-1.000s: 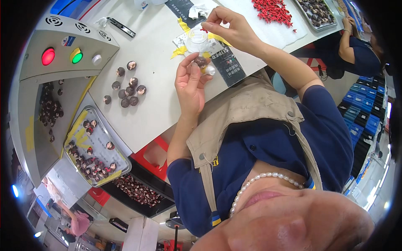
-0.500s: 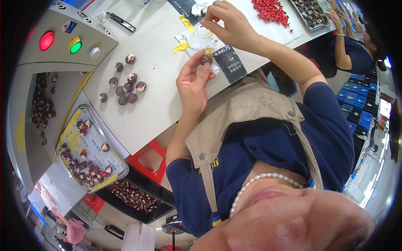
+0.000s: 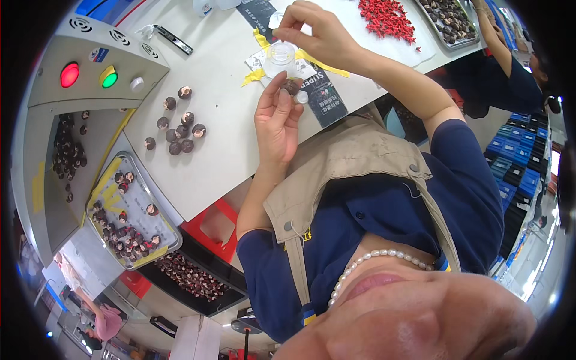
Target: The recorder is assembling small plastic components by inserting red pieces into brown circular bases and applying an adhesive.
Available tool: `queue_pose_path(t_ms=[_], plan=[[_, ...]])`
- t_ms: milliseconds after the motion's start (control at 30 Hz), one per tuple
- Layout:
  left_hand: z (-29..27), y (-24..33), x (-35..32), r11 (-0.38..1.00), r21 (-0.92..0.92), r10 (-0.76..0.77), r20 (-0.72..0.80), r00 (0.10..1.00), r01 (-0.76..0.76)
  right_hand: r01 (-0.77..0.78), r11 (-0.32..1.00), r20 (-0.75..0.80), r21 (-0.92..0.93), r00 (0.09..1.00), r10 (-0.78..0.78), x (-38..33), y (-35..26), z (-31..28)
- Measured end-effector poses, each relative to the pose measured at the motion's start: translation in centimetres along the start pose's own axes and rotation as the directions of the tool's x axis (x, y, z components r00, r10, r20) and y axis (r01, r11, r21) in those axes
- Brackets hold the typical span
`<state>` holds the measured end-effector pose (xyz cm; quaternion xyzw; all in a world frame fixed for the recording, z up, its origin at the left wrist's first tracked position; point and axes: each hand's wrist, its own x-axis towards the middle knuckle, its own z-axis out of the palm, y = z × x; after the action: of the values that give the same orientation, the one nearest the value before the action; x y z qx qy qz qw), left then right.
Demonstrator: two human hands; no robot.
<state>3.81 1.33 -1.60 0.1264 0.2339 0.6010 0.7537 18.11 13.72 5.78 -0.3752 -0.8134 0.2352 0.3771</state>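
Note:
My left hand grips a small dark brown doll head between thumb and fingers, just on the near side of a clear round dish. Yellow tape lies around the dish, which sits on a white pad over a dark printed strip. Above the dish, my right hand is closed in a pinch. What its fingertips hold, if anything, is too small to make out. A white bit shows beside the left fingers.
Several doll heads lie loose on the white table. Red small pieces are heaped far right, beside a metal tray of heads. At left stand a machine with lit buttons and another tray. Below is a black crate; a co-worker's arm shows right.
My right hand has shifted slightly left over the dish; the red bit at its fingertips no longer shows. My left hand, with the doll head, has moved a little left and tilted.

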Motion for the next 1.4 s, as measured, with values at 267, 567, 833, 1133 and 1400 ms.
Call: queue_pose_path(t_ms=[267,567,833,1133,1400], plan=[[1.4,-1.0,0.6,0.995,0.073,0.075,-0.069,0.995,-0.07,-0.31,0.839,0.229,0.448,0.947,0.228,-4.6,-0.4,-0.2],[2.4,-1.8,0.8,0.969,0.207,0.16,-0.091,0.983,-0.139,-0.346,0.825,0.256,0.447,0.933,0.253,-6.2,-0.3,-0.7],[3.2,-1.8,0.4,0.914,0.348,0.265,-0.119,0.957,-0.21,-0.372,0.853,0.271,0.366,0.919,0.285,-6.3,-1.2,-1.5],[3.5,-1.7,0.2,0.829,0.474,0.355,-0.037,0.934,-0.296,-0.112,0.948,0.033,0.297,0.994,0.107,-7.5,-2.0,-0.8],[4.0,-2.5,0.5,0.693,0.628,0.363,0.122,0.924,-0.355,-0.188,0.88,0.036,0.437,0.981,0.192,-9.7,-1.1,-1.0]])
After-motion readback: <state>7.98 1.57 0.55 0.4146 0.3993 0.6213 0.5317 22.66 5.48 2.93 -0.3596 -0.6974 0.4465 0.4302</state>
